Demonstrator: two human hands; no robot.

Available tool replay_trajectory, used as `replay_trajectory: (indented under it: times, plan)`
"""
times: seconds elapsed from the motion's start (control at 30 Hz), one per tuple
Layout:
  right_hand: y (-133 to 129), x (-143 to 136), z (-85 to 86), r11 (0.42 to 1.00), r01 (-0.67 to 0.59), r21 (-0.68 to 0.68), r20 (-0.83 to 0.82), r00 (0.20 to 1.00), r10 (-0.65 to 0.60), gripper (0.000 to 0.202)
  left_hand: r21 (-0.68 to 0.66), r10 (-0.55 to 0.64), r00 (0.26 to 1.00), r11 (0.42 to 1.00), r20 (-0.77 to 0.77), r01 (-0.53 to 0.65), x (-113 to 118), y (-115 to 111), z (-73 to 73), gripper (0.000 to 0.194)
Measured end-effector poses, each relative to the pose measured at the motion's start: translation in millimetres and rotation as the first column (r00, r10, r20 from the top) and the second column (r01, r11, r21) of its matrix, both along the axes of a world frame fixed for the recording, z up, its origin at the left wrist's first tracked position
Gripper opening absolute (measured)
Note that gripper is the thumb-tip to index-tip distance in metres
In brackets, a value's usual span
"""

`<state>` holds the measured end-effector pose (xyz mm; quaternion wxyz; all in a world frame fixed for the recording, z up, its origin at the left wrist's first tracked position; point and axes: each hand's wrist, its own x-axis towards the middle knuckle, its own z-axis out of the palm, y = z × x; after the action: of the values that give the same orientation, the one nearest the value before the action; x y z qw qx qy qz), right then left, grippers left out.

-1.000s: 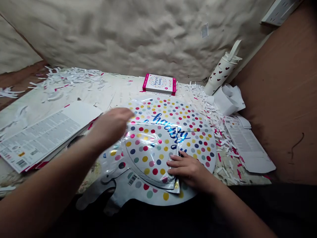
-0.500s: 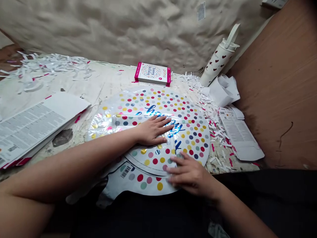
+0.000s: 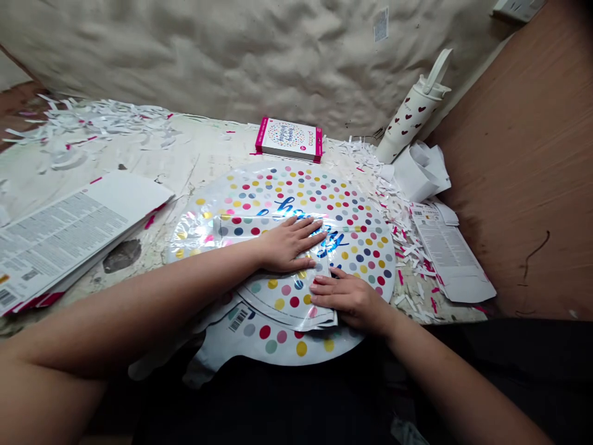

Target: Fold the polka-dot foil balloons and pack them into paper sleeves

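Observation:
A large round foil balloon (image 3: 370,247), white with coloured dots and blue lettering, lies flat on the worktable, with a folded portion (image 3: 287,287) on top. My left hand (image 3: 294,244) rests flat on that folded portion, its fingers stretched out to the right. At the fold's right edge is my right hand (image 3: 349,300), fingers extended and lying on the folded film; its thumb is hidden. The fold's lower right corner lifts slightly beside it. A barcode shows on the balloon's lower left, near its neck, which hangs over the table's front edge.
A pink-edged stack of printed cards (image 3: 290,139) sits behind the balloon. Flattened printed cartons (image 3: 74,238) lie left, another printed carton (image 3: 454,253) right. A heart-patterned bottle (image 3: 410,117) stands at back right beside crumpled paper (image 3: 419,170). Paper shreds (image 3: 111,120) litter both sides; a brown panel (image 3: 523,167) bounds the right.
My right hand has moved slightly up and left onto the fold's edge, and the fold's lower right corner now lifts. My left hand stays pressed in place. The view has shifted slightly.

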<state>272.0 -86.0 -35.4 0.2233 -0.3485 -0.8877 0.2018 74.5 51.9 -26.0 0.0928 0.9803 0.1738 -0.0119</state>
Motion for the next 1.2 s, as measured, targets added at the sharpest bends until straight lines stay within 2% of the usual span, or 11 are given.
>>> replay_trajectory:
  times: [0.23, 0.37, 0.47, 0.53, 0.6, 0.7, 0.83, 1.0, 1.07, 1.13, 1.2]
  plan:
    - [35.8, 6.0, 30.1, 0.874, 0.13, -0.469, -0.047, 0.984, -0.171, 0.026, -0.104, 0.245, 0.966, 0.962, -0.081, -0.253, -95.2, -12.5, 10.9, 0.058]
    - [71.9, -16.1, 35.3, 0.62, 0.397, -0.676, 0.078, 0.876, -0.476, 0.03, -0.362, 0.416, 0.909, 0.847, -0.005, -0.389, -126.4, -6.3, 46.1, 0.046]
    - [88.7, -30.2, 32.6, 0.491, 0.52, -0.699, 0.205, 0.804, -0.558, 0.033, -0.193, 0.611, 0.722, 0.79, 0.324, -0.582, -110.4, -29.5, 68.1, 0.043]
    - [94.2, -34.8, 30.1, 0.507, 0.559, -0.656, 0.234, 0.789, -0.568, 0.036, -0.017, 0.434, 0.811, 0.885, 0.393, -0.466, -88.8, -60.5, 65.2, 0.045]
    - [97.4, -36.7, 27.5, 0.528, 0.598, -0.602, 0.261, 0.773, -0.578, 0.038, 0.04, 0.288, 0.932, 0.952, 0.22, -0.304, -68.5, -91.9, 47.4, 0.048]
    - [102.3, -38.4, 23.3, 0.577, 0.654, -0.489, 0.291, 0.746, -0.599, 0.043, 0.084, 0.361, 0.932, 0.928, 0.029, -0.362, -55.0, -117.8, 11.7, 0.056]
    - [107.2, -45.0, 18.4, 0.613, 0.727, -0.309, 0.338, 0.687, -0.643, 0.04, 0.099, 0.429, 0.903, 0.898, 0.019, -0.428, -63.8, -114.7, -10.0, 0.067]
    - [85.6, -56.9, 25.0, 0.632, 0.774, -0.04, 0.3, 0.612, -0.731, 0.039, 0.025, 0.407, 0.913, 0.913, -0.025, -0.407, -69.4, -103.6, -1.9, 0.079]
    - [67.8, -58.1, 30.3, 0.772, 0.621, 0.138, 0.206, 0.744, -0.635, 0.046, -0.003, 0.387, 0.921, 0.922, -0.038, -0.387, -69.4, -101.4, 0.5, 0.081]
    - [52.2, -55.3, 32.4, 0.923, 0.318, 0.215, 0.243, 0.899, -0.366, 0.052, -0.016, 0.362, 0.931, 0.932, -0.038, -0.363, -70.4, -99.5, 1.3, 0.081]
    - [44.0, -48.9, 29.6, 0.979, 0.122, 0.162, 0.37, 0.912, -0.175, 0.055, -0.018, 0.346, 0.938, 0.938, -0.031, -0.347, -71.6, -97.7, 1.8, 0.082]
